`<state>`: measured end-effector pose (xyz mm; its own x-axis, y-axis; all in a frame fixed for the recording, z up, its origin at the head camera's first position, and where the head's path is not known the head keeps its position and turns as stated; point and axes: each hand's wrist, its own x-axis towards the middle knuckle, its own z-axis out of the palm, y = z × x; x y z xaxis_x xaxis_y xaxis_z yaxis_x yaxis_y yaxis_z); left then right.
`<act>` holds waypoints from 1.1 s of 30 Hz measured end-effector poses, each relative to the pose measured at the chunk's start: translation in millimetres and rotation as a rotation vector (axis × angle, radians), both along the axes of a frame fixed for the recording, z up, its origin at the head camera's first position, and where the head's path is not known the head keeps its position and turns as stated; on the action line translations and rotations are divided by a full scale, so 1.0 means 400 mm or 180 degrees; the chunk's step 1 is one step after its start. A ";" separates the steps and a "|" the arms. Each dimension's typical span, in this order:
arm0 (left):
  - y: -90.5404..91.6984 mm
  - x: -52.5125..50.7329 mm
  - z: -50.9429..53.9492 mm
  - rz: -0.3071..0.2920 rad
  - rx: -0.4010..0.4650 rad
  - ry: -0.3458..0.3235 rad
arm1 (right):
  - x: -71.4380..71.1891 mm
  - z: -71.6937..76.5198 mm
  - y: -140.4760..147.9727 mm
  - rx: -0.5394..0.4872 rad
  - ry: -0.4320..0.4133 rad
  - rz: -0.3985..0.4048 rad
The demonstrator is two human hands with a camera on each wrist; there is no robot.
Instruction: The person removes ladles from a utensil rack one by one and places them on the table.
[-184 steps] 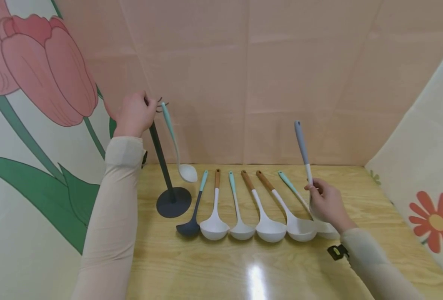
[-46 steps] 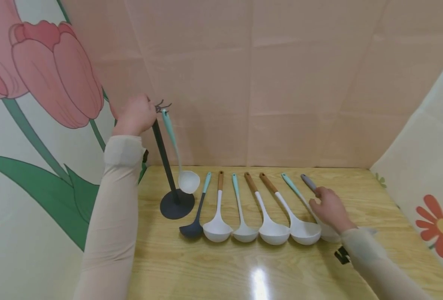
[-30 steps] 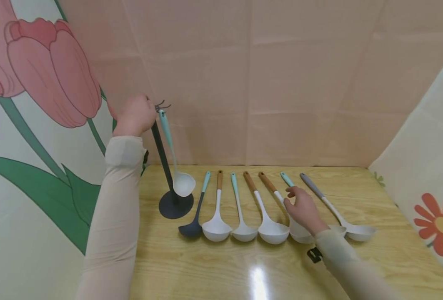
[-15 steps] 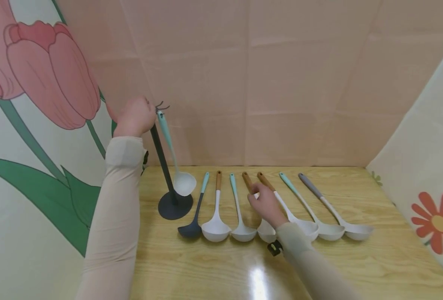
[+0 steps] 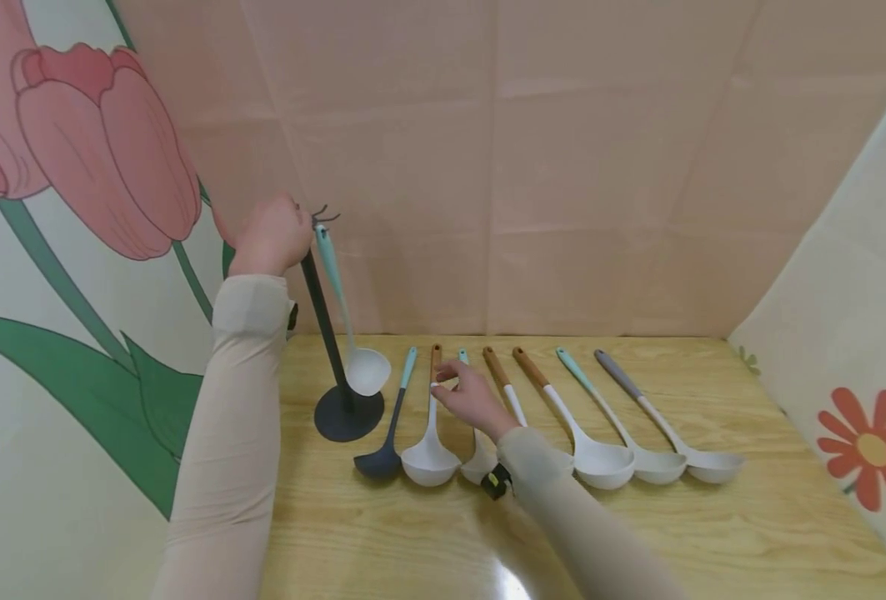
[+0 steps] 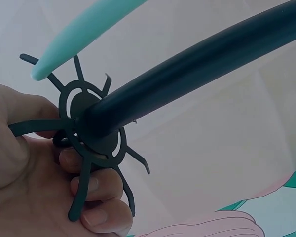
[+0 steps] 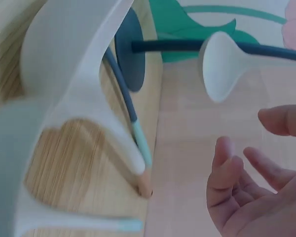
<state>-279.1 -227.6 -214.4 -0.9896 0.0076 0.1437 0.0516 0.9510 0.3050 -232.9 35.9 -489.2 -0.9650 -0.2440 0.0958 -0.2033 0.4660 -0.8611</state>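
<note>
My left hand (image 5: 272, 235) grips the top of a black utensil stand (image 5: 325, 321); in the left wrist view its fingers curl behind the ring of hooks (image 6: 92, 123). From one hook hangs a white ladle (image 5: 368, 371) with a mint handle, its bowl above the round base. My right hand (image 5: 474, 398), with fingers parted and nothing between them, hovers over the row, near a white ladle with a brown handle (image 5: 431, 457). It partly covers a mint-handled ladle (image 5: 478, 464). Left of these lies a dark ladle (image 5: 379, 461) with a mint handle.
Farther right on the wooden table (image 5: 773, 517) lie two brown-handled white ladles, one partly behind my sleeve, the other in full view (image 5: 603, 462). Beyond are a mint-handled ladle (image 5: 658, 465) and a grey-handled ladle (image 5: 715, 464). A pink cloth backdrop (image 5: 600, 167) rises behind the table.
My right hand laid the grey-handled ladle at the row's right end, let go, and moved left above the ladles. The left hand stays on the stand; the hanging ladle has swung slightly.
</note>
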 end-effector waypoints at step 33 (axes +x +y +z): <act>-0.004 -0.005 -0.001 -0.0085 -0.0053 -0.0026 | -0.048 0.067 -0.175 -0.0206 -0.0139 0.0927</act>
